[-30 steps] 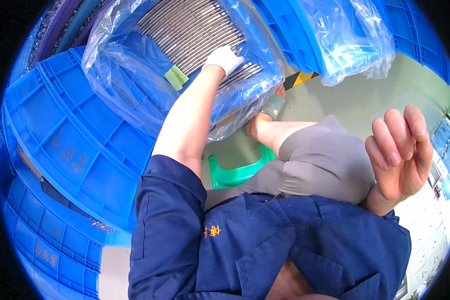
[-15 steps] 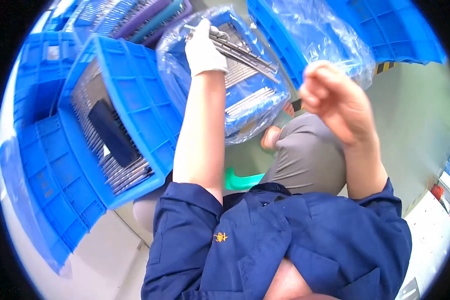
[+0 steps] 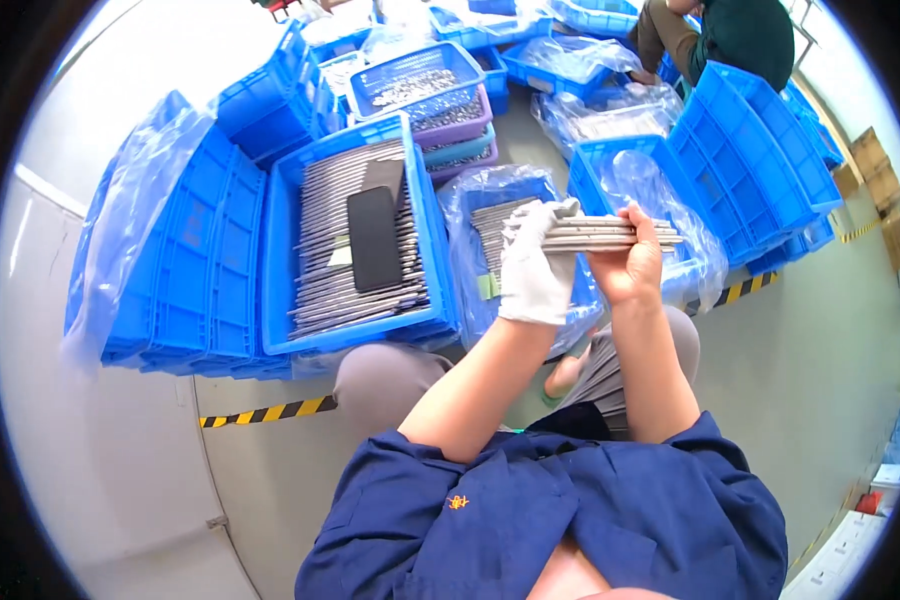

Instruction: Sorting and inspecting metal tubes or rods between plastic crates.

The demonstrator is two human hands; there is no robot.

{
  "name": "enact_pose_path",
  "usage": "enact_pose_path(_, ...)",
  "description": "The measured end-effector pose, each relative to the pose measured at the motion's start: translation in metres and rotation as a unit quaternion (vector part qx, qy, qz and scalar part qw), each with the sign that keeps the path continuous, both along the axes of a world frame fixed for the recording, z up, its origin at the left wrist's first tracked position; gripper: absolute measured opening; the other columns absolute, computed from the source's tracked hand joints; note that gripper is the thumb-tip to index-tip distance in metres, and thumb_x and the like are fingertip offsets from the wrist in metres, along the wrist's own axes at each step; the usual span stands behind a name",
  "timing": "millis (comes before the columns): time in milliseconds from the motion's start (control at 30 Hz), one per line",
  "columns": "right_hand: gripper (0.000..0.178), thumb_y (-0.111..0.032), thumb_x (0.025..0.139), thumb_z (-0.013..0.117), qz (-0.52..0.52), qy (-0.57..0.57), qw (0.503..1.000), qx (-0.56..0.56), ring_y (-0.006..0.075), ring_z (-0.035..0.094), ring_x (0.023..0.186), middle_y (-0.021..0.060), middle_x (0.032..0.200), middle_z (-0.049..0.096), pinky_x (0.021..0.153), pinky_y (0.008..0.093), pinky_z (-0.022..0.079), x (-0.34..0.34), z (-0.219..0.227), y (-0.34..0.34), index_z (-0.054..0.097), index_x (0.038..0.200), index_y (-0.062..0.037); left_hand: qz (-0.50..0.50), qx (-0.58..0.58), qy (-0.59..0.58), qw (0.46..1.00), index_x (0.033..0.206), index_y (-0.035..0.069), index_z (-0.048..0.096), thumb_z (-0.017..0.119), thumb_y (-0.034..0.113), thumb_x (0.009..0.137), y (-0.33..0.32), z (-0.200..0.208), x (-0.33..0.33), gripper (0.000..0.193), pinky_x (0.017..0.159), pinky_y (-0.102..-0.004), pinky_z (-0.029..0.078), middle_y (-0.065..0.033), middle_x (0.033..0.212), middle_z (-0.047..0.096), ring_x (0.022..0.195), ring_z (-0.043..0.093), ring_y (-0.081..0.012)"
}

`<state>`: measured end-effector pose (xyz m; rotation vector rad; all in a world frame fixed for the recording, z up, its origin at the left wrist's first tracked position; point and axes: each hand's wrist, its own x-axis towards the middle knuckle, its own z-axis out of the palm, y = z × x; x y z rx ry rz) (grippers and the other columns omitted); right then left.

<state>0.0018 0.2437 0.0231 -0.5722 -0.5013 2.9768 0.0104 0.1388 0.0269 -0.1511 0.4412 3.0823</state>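
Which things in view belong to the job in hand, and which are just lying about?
In use:
- bundle of metal rods, in both hands: left hand gloved, right hand bare
- plastic-lined blue bin beneath, holding more rods

Apparently just lying about:
- black rectangular object
- striped floor tape

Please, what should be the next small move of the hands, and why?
Perhaps the bare right hand should firm its hold on the metal rods: several lie bundled, ends project past this hand, and the gloved left hand holds the other side.
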Motion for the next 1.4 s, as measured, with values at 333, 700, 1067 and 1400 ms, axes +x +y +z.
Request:
enact_pose_path(333,0.008,-0.014,0.078,0.055,0.058,0.099,0.976,0.185,0.0115,0.049,0.068,0.0030,0.073,0.052,0.064,0.0247,0.041,0.012,0.013,-0.035,0.052,0.079,-0.0070,-0.038,0.066,-0.056,0.996,0.079,0.006,0.050,0.041,0.017,0.084,-0.066,-0.010,0.024,0.015,0.075,-0.0371,0.045,-0.0102,0.078,0.057,0.076,0.056,-0.0255)
enact_pose_path(700,0.011,-0.016,0.075,0.052,0.385,0.291,0.838,0.255,0.0102,0.047,0.063,0.0041,0.072,0.050,0.057,0.0235,0.039,-0.025,0.028,-0.048,0.050,0.074,-0.0043,-0.501,-0.179,0.035,0.846,0.102,0.004,0.044,0.052,0.025,0.077,-0.080,0.012,0.028,0.034,0.047,-0.0216,0.035,-0.0039,0.071,0.050,0.053,0.044,-0.0100)
enact_pose_path(1067,0.027,-0.027,0.085,0.037,0.180,0.040,0.940,0.285,0.0062,0.034,0.053,-0.0035,0.062,0.036,0.047,0.0190,0.030,-0.068,-0.014,-0.005,0.046,0.095,-0.0037,-0.262,-0.537,-0.038,0.801,0.063,0.005,0.053,0.054,0.024,0.076,-0.108,-0.015,0.005,0.023,0.044,-0.0219,0.035,0.0010,0.052,0.046,0.047,0.042,-0.0066)
enact_pose_path(1400,0.033,-0.005,0.075,0.052,0.235,0.345,0.456,0.786,0.0321,0.054,0.065,0.0167,0.077,0.057,0.059,0.0352,0.044,-0.047,-0.025,-0.030,0.055,0.106,-0.0161,-0.202,-0.476,-0.058,0.854,0.093,-0.003,0.052,0.054,0.008,0.075,-0.118,-0.009,0.002,0.021,0.043,-0.0183,0.033,-0.0083,0.068,0.056,0.049,0.044,-0.0068)
